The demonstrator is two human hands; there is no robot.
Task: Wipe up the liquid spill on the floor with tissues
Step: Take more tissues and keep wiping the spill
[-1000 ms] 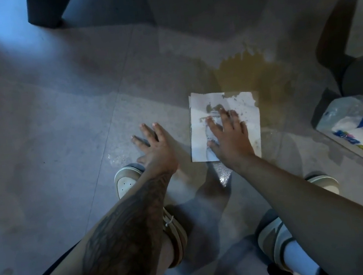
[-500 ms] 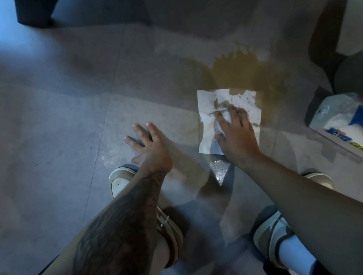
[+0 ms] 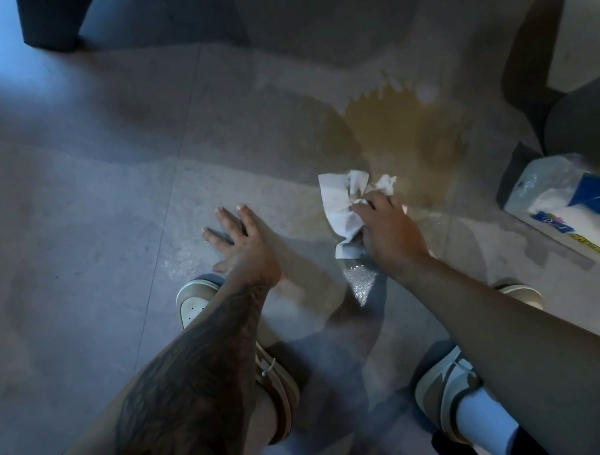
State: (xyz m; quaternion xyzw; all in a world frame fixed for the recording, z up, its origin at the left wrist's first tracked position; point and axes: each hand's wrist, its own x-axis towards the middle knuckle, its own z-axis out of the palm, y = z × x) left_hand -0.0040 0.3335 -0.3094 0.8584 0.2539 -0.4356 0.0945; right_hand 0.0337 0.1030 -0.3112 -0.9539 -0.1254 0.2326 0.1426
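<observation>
A yellow-brown spill [image 3: 398,128] spreads over the grey tiled floor [image 3: 63,218] ahead of me. At its near edge lies a white tissue [image 3: 339,205], crumpled and bunched up. My right hand [image 3: 390,233] grips the tissue, fingers curled round its right part, low on the floor. My left hand [image 3: 246,249] rests flat on the floor to the left of the tissue, fingers spread, holding nothing.
A plastic pack of tissues [image 3: 584,218] lies on the floor at the right. Dark furniture legs stand at the top left [image 3: 50,23] and right [image 3: 531,59]. My two shoes [image 3: 196,300] [image 3: 447,390] are planted below my hands. Small wet glints [image 3: 359,280] lie near the tissue.
The tissue lay flat under my right palm before; now my right fingers have gathered it into a crumpled bunch. My left hand has stayed flat on the floor.
</observation>
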